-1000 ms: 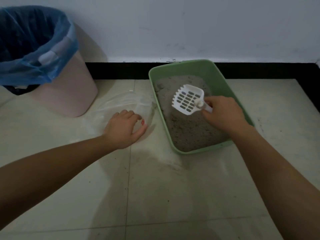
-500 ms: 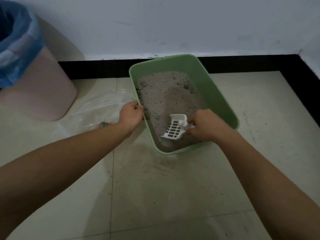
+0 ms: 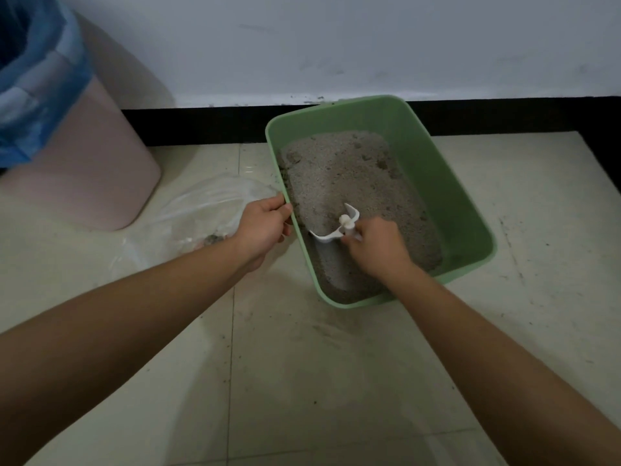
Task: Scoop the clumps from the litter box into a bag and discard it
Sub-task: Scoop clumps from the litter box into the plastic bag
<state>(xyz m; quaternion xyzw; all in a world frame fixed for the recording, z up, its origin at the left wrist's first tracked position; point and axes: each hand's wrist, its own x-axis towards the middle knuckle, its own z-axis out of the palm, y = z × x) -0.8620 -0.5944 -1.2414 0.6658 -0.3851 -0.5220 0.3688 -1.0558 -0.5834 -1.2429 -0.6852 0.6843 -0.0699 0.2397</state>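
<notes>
A green litter box [image 3: 433, 169] full of grey litter [image 3: 339, 176] sits on the tiled floor by the wall. My right hand [image 3: 376, 247] grips the handle of a white slotted scoop [image 3: 337, 227], whose head is dug into the litter near the box's left wall. My left hand [image 3: 265, 227] grips the box's left rim, fingers curled over the edge. A clear plastic bag [image 3: 201, 213] lies flat on the floor left of the box, with a few dark clumps [image 3: 213, 238] inside it.
A pink bin [image 3: 90, 169] lined with a blue bag [image 3: 37, 85] stands at the left against the wall. A black skirting strip [image 3: 201, 124] runs along the wall behind the box. Bare tiles extend in front and to the right.
My left hand left the bag and took hold of the box's rim. The scoop came down from above the litter and pushed into it, now buried deeper.
</notes>
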